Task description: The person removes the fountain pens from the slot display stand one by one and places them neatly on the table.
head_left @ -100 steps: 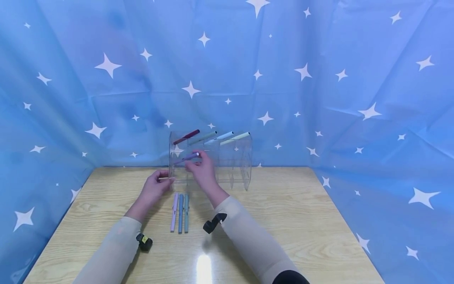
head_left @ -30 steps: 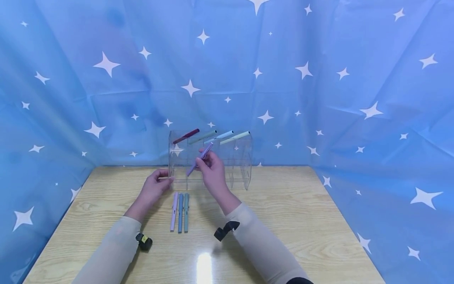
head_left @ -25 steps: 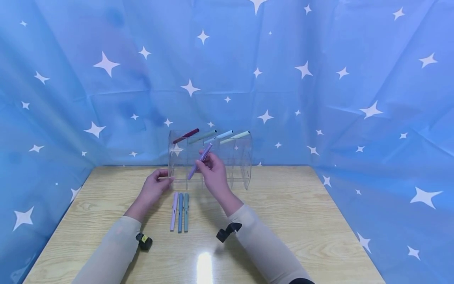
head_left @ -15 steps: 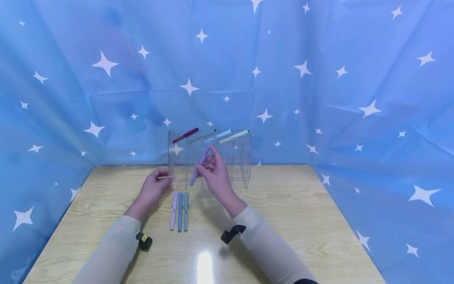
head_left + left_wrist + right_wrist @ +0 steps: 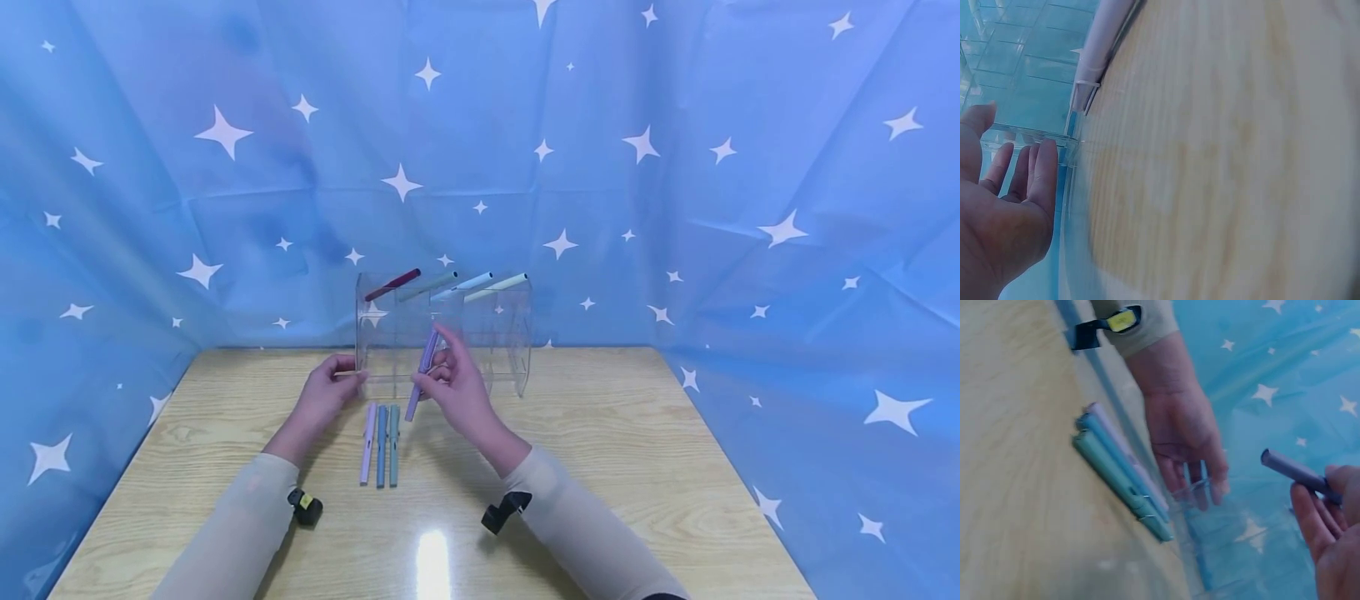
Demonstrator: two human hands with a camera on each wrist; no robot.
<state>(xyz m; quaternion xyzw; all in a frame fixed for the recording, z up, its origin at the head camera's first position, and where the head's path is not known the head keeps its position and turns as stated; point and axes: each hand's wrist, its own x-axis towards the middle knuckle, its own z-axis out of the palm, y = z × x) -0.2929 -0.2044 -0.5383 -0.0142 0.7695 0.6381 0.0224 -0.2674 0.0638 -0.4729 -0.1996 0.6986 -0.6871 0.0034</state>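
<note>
In the head view, a clear acrylic pen rack (image 5: pixel 480 333) stands at the back of the table. My left hand (image 5: pixel 330 390) grips its lower left edge between thumb and fingers; the left wrist view also shows this hand (image 5: pixel 1010 206) at the rack's edge. Just in front of the rack, my right hand (image 5: pixel 459 387) pinches a purple pen (image 5: pixel 422 375), which is tilted. On the table to its left lie a lilac pen (image 5: pixel 367 446), a blue pen (image 5: pixel 382 447) and a teal pen (image 5: pixel 394 446), side by side.
Along the rack's top rest a dark red pen (image 5: pixel 393 285), a grey-green pen (image 5: pixel 431 286), a light blue pen (image 5: pixel 465 287) and a pale green pen (image 5: pixel 498 287). A blue starred curtain (image 5: pixel 480 167) hangs behind the wooden table (image 5: pixel 615 467).
My right hand has drawn the purple pen back from the rack's left part, lowering it toward the table and turning it steeper. The left hand stays at the rack's edge.
</note>
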